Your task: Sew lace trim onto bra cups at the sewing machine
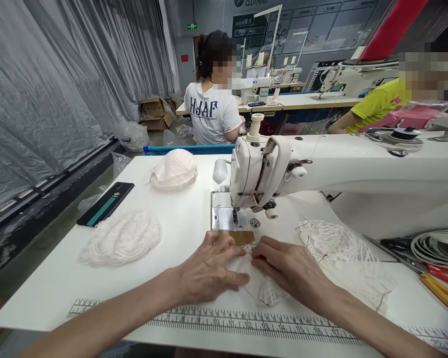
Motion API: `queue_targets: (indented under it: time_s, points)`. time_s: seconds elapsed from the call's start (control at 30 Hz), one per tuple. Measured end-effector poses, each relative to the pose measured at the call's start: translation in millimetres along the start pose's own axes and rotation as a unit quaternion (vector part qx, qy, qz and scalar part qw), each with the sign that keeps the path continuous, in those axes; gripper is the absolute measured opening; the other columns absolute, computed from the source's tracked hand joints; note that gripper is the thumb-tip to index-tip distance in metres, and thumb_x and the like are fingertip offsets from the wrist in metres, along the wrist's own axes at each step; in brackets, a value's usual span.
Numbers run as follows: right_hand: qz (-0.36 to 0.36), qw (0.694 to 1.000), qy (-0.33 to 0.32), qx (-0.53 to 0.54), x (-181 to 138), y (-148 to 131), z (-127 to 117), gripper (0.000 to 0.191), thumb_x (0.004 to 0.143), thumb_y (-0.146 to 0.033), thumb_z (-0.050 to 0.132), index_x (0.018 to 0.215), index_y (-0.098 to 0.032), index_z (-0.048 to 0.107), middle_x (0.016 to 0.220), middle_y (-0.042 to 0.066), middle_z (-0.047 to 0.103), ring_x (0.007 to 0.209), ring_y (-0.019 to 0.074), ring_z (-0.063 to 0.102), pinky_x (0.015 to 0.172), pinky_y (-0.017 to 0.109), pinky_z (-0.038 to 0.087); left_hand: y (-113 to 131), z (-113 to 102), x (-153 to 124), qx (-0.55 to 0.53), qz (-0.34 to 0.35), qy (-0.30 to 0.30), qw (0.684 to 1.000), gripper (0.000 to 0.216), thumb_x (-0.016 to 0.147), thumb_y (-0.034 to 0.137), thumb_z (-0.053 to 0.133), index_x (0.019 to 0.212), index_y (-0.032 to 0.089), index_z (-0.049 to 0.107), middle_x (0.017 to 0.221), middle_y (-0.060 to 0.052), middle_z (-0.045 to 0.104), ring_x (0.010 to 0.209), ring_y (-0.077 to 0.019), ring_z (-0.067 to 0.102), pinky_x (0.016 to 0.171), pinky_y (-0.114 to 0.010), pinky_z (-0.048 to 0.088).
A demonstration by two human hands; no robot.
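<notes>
A small piece of white lace fabric (263, 288) lies on the sewing table just in front of the machine's needle plate. Resting on its left part is my left hand (214, 271), palm down, thumb and fingers apart. My right hand (289, 268) pinches the fabric's upper edge, with fingertips close to the left index finger. Ahead of both hands is the presser foot (235, 216) of the white sewing machine (254, 169), a short gap away from the fabric. A brown plate (244, 237) shows between the fingertips and the needle plate. My fingers hide part of the fabric's edge.
Left are stacked lace pieces (123, 238), a pale padded cup stack (174, 170) and a black-green case (106, 204). More lace (339, 248), scissors (395, 253) and orange-handled tools (440, 288) lie right. A printed ruler (246, 325) runs along the front. Two people sit beyond.
</notes>
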State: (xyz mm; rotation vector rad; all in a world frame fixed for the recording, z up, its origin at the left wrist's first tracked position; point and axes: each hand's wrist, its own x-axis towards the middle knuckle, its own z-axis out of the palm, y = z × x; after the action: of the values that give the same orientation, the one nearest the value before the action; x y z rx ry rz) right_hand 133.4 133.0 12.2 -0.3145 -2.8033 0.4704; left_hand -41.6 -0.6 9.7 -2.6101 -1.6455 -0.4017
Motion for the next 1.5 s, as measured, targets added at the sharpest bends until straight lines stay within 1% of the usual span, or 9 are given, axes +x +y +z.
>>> queue_targets:
  time_s: [0.1, 0.23, 0.3, 0.37, 0.43, 0.57, 0.73, 0.9, 1.5]
  points:
    - [-0.022, 1.000, -0.001, -0.007, 0.2, -4.2, -5.1, 0.018, 0.091, -0.017, 0.039, 0.079, -0.019, 0.052, 0.078, 0.001, 0.056, 0.061, 0.0122, 0.052, 0.053, 0.025, 0.034, -0.4, -0.9, -0.1, 0.005, 0.001, -0.015, 1.000, 0.019, 0.091, 0.027, 0.047, 0.106, 0.030, 0.058, 0.126, -0.008, 0.047, 0.109, -0.0253, 0.039, 0.087, -0.045, 0.028]
    - [-0.045, 0.999, 0.000, -0.021, 4.9, -5.9, -9.4, 0.008, 0.087, -0.019, 0.048, 0.094, -0.019, 0.052, 0.099, 0.007, 0.057, 0.082, 0.0181, 0.053, 0.068, 0.031, 0.039, -0.4, -1.6, -0.7, 0.005, -0.004, -0.020, 1.000, 0.020, 0.091, 0.029, 0.046, 0.108, 0.030, 0.056, 0.124, -0.009, 0.047, 0.112, -0.0270, 0.037, 0.087, -0.045, 0.029]
    - [-0.032, 0.999, -0.009, -0.019, 8.1, -3.9, -9.1, 0.014, 0.086, -0.020, 0.052, 0.100, -0.019, 0.052, 0.096, 0.006, 0.058, 0.083, 0.0192, 0.053, 0.068, 0.032, 0.038, -0.3, -1.4, -1.3, 0.003, -0.004, -0.018, 1.000, 0.019, 0.091, 0.029, 0.045, 0.107, 0.030, 0.057, 0.124, -0.010, 0.047, 0.112, -0.0275, 0.036, 0.086, -0.045, 0.030]
    - [-0.021, 1.000, -0.016, -0.009, 10.4, -1.8, -8.9, 0.008, 0.088, -0.019, 0.049, 0.094, -0.019, 0.054, 0.087, 0.005, 0.059, 0.078, 0.0186, 0.052, 0.068, 0.033, 0.037, 0.0, -1.1, -2.0, -0.002, -0.004, -0.020, 1.000, 0.020, 0.092, 0.029, 0.045, 0.108, 0.029, 0.057, 0.125, -0.011, 0.046, 0.112, -0.0278, 0.036, 0.086, -0.045, 0.031]
    - [-0.023, 1.000, -0.018, 0.009, 11.1, -1.4, -10.7, 0.014, 0.091, -0.020, 0.044, 0.084, -0.019, 0.056, 0.082, 0.005, 0.058, 0.076, 0.0184, 0.052, 0.067, 0.033, 0.037, 0.5, -0.7, -2.6, -0.005, -0.004, -0.021, 1.000, 0.021, 0.092, 0.028, 0.045, 0.110, 0.028, 0.055, 0.125, -0.012, 0.045, 0.113, -0.0282, 0.035, 0.085, -0.044, 0.032]
    - [-0.030, 0.996, -0.040, 0.069, 11.6, -4.9, -18.3, 0.018, 0.094, -0.022, 0.037, 0.084, -0.020, 0.053, 0.086, 0.005, 0.058, 0.080, 0.0176, 0.053, 0.072, 0.033, 0.040, 0.7, 1.2, -3.5, -0.009, -0.004, -0.019, 1.000, 0.024, 0.091, 0.025, 0.046, 0.113, 0.028, 0.053, 0.121, -0.013, 0.047, 0.113, -0.0299, 0.035, 0.084, -0.045, 0.034]
    - [0.005, 0.998, -0.045, 0.049, 22.9, -0.6, -9.4, 0.021, 0.096, -0.022, 0.030, 0.079, -0.020, 0.043, 0.070, 0.001, 0.055, 0.059, 0.0147, 0.048, 0.058, 0.028, 0.039, -0.8, 3.2, -4.4, -0.012, -0.006, -0.018, 1.000, 0.026, 0.089, 0.023, 0.049, 0.114, 0.029, 0.053, 0.122, -0.014, 0.046, 0.114, -0.0304, 0.034, 0.084, -0.046, 0.035]
    - [0.016, 0.999, -0.043, -0.017, 32.9, 8.8, 9.1, 0.019, 0.095, -0.019, 0.028, 0.079, -0.021, 0.038, 0.065, 0.000, 0.053, 0.052, 0.0137, 0.045, 0.048, 0.025, 0.033, -1.3, 2.5, -4.6, -0.016, -0.008, -0.016, 1.000, 0.027, 0.091, 0.024, 0.046, 0.116, 0.028, 0.052, 0.119, -0.014, 0.047, 0.113, -0.0301, 0.035, 0.085, -0.047, 0.034]
    - [-0.048, 0.992, 0.053, -0.105, 30.5, 10.6, 26.3, 0.018, 0.094, -0.017, 0.033, 0.076, -0.020, 0.035, 0.061, -0.001, 0.050, 0.048, 0.0122, 0.039, 0.047, 0.024, 0.031, -1.1, 5.1, -4.6, -0.023, -0.026, -0.004, 0.999, 0.025, 0.091, 0.026, 0.046, 0.115, 0.031, 0.052, 0.119, -0.011, 0.045, 0.110, -0.0261, 0.037, 0.084, -0.043, 0.030]
